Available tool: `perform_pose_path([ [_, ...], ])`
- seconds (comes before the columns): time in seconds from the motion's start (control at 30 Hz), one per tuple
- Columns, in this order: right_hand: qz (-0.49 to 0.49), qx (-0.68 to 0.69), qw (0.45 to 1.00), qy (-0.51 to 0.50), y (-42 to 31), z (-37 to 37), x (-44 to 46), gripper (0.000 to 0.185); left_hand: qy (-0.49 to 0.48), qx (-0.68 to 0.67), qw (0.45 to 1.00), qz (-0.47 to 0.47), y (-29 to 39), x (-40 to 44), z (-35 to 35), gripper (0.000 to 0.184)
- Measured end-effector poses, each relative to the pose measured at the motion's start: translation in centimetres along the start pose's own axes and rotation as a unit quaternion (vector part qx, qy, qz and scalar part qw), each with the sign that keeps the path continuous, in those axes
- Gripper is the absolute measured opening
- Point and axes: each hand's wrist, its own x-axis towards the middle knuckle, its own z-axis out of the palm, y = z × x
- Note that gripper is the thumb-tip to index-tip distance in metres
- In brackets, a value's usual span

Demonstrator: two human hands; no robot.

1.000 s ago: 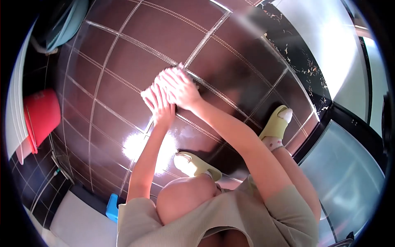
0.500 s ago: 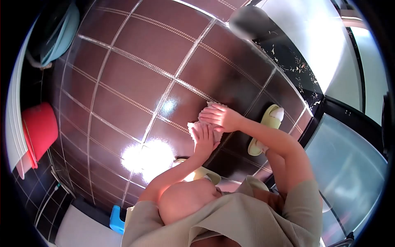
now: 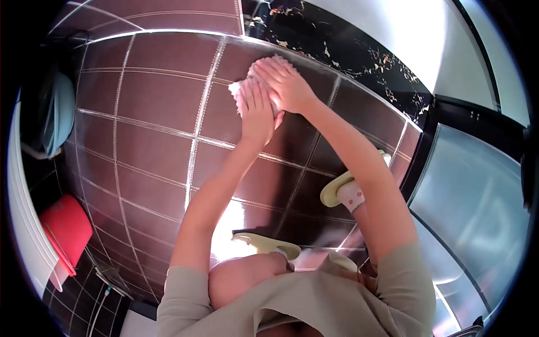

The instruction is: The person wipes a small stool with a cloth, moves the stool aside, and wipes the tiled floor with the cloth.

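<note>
A pale pink, fluffy cloth (image 3: 238, 91) lies on the brown tiled floor (image 3: 160, 95), near the black marbled strip along its far edge. My left hand (image 3: 257, 111) rests flat on the near part of the cloth, fingers stretched forward. Just right of it and a little farther off, my right hand (image 3: 288, 85) presses on the cloth with its fingers spread. The two hands are side by side, and most of the cloth is hidden under them.
Yellow-green slippers (image 3: 269, 245) are on my feet. At the left stand a red basin (image 3: 68, 230) and a light blue basin (image 3: 63, 112). A frosted panel (image 3: 471, 208) in a black frame is at the right, below the marbled strip (image 3: 348, 59).
Over the last second both hands swept the cloth toward my body and to the right, then away from me toward the marbled strip. The view has also shifted.
</note>
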Motion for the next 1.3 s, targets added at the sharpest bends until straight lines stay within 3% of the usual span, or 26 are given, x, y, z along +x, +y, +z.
perform_pose_path([
  [0.2, 0.174, -0.063, 0.983, 0.018, -1.1, -1.9, -8.9, 0.053, -0.009, -0.036, 0.983, 0.180, 3.3, -0.5, 0.6, 0.078],
  [0.4, 0.303, -0.036, 0.952, -0.017, -13.4, -1.2, -17.3, 0.054, -0.113, -0.075, 0.942, 0.307, 4.2, -10.0, -0.9, 0.073],
  [0.47, 0.322, -0.003, 0.944, -0.074, -16.9, -0.7, -19.8, 0.056, -0.147, -0.129, 0.927, 0.320, 3.8, -14.0, -0.4, 0.072],
  [0.57, 0.289, 0.034, 0.955, -0.056, -16.7, -0.7, -20.0, 0.060, -0.165, -0.028, 0.930, 0.327, 3.6, -14.2, -0.6, 0.074],
  [0.67, 0.243, 0.035, 0.969, -0.016, -12.0, -0.8, -17.3, 0.058, -0.196, 0.063, 0.927, 0.312, 4.0, -10.1, -2.1, 0.075],
  [0.73, 0.215, -0.003, 0.977, 0.012, -7.6, -2.2, -13.8, 0.053, -0.179, 0.080, 0.947, 0.255, 4.3, -5.4, -2.5, 0.074],
  [0.8, 0.202, -0.001, 0.979, 0.029, -3.3, -2.9, -11.6, 0.057, -0.101, 0.021, 0.965, 0.242, 3.5, -1.6, 0.1, 0.074],
  [0.87, 0.222, -0.012, 0.974, 0.035, -0.5, -3.5, -11.6, 0.059, -0.060, -0.026, 0.968, 0.244, 5.1, 1.6, 0.5, 0.071],
  [1.03, 0.394, -0.088, 0.912, 0.063, 0.8, -4.3, -17.3, 0.058, -0.037, -0.136, 0.950, 0.278, 12.1, 4.0, 2.5, 0.066],
  [1.17, 0.476, -0.116, 0.869, 0.073, -3.1, -3.3, -19.9, 0.057, -0.048, -0.163, 0.924, 0.342, 13.5, 2.2, 2.4, 0.067],
  [1.3, 0.460, -0.053, 0.885, 0.043, -9.5, -2.1, -19.9, 0.057, -0.092, -0.115, 0.910, 0.388, 9.5, -2.9, 0.4, 0.064],
])
